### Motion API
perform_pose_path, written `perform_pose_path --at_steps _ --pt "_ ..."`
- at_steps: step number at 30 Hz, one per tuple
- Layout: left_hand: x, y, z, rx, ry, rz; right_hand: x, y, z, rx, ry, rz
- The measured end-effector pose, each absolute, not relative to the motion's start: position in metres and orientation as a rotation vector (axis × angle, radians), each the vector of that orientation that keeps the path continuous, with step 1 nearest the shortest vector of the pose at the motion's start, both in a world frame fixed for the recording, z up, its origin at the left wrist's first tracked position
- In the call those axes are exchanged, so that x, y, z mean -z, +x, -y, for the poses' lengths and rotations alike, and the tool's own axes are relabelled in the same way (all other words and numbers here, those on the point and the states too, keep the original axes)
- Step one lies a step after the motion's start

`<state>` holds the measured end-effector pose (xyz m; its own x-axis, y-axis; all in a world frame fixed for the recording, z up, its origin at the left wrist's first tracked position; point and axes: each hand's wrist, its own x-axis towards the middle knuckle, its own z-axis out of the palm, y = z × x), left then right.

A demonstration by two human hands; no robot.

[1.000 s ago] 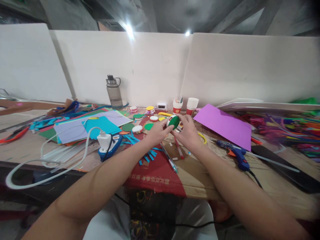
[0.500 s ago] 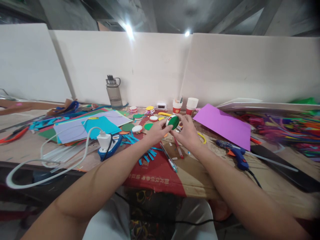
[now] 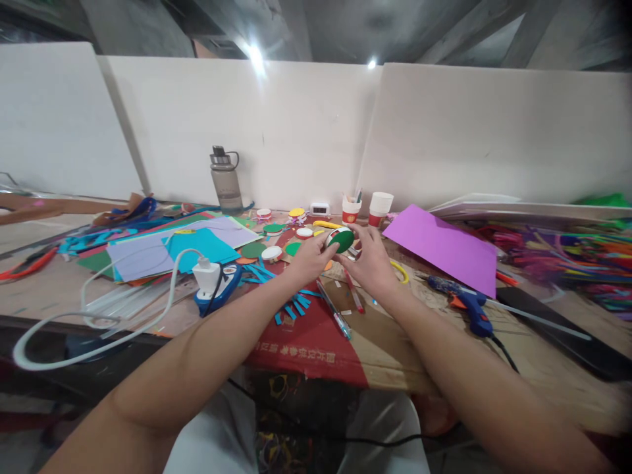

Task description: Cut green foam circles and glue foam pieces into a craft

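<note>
Above the middle of the table, both hands are at a short paper-cup piece (image 3: 340,241) with a green disc on one face and a white and red side. My left hand (image 3: 312,261) grips its left edge, thumb across the front. Fingers and thumb of my right hand (image 3: 371,260) curve round its right side. Similar drum-like pieces lie just beyond: a yellow-topped one (image 3: 297,214), a green-topped one (image 3: 272,229) and a white one (image 3: 271,254). A loose green disc (image 3: 293,249) is near my left hand. Pens (image 3: 336,313) lie below the hands.
Blue paper strips (image 3: 295,306) and a blue power socket (image 3: 217,289) with a white cable are left. On the right are a purple sheet (image 3: 444,247), a glue gun (image 3: 469,306) and pipe cleaners (image 3: 548,257). Cups (image 3: 380,207) and a bottle (image 3: 226,181) stand behind.
The cup piece has turned between my hands, so its green face now lies flatter and appears wider. My hands stay in nearly the same place.
</note>
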<state>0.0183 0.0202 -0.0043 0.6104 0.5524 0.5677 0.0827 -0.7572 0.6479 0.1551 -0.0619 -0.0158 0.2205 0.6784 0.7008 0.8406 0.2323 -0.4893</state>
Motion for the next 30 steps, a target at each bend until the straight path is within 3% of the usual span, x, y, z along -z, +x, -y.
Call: perform_pose_path --at_steps 11,21,30 --pt "0.007 0.017 -0.023 -1.197 2.232 -0.615 0.015 0.155 0.062 0.161 -1.456 1.526" --pt "0.013 0.023 -0.032 -1.073 1.449 -0.352 0.014 0.155 0.064 0.133 -1.488 1.519" --pt "0.005 0.021 -0.027 -0.95 1.096 -0.307 0.015 0.157 0.062 0.147 -1.467 1.534"
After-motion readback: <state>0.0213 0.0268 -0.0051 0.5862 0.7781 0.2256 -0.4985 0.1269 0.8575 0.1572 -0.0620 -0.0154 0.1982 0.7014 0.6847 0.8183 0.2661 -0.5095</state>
